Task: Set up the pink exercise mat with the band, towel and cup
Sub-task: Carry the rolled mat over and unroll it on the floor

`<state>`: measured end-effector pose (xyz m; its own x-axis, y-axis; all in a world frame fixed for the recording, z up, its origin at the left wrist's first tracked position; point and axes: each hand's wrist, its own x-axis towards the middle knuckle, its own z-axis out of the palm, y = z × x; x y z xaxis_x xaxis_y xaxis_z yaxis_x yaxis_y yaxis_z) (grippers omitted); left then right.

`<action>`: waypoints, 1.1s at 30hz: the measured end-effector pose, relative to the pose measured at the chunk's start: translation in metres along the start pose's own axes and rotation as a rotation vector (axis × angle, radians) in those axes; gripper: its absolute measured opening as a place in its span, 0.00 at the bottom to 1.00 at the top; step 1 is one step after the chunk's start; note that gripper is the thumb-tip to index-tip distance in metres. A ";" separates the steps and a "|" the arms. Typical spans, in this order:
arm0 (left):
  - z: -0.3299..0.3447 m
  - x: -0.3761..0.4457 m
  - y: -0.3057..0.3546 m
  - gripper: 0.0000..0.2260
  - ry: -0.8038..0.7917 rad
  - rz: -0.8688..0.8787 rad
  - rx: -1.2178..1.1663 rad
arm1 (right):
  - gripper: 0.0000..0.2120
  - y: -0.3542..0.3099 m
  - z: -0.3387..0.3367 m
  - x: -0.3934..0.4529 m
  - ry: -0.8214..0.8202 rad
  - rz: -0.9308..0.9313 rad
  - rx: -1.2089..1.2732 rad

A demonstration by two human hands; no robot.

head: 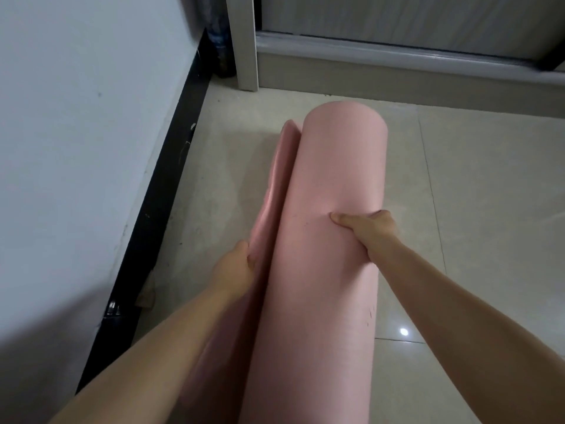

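pink mat (333, 185) rolled on floor (474, 179): light, soft foam, we judge. left hand (237, 266) pinches loose flap; right hand (367, 229) curls round roll. best held there.

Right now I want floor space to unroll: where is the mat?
Head view, centre: the mat, still mostly rolled, lies on the tiles right of the wall, held by the left hand and right hand.
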<state>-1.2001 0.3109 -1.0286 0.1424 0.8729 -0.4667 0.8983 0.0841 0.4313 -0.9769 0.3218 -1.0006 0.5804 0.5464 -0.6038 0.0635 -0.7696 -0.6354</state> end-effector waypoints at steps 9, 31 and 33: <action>0.018 -0.012 -0.003 0.17 0.097 -0.075 -0.195 | 0.35 -0.026 0.012 0.014 -0.045 -0.109 -0.221; 0.023 -0.018 -0.024 0.08 0.210 -0.245 -0.110 | 0.45 -0.009 0.011 -0.019 -0.034 -0.350 -0.535; 0.022 -0.017 -0.025 0.14 0.218 -0.243 -0.078 | 0.45 -0.009 0.011 -0.021 -0.047 -0.335 -0.536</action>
<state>-1.2162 0.2838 -1.0486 -0.1717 0.9043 -0.3908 0.8596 0.3313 0.3891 -0.9989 0.3209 -0.9874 0.4235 0.7906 -0.4423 0.6404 -0.6066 -0.4711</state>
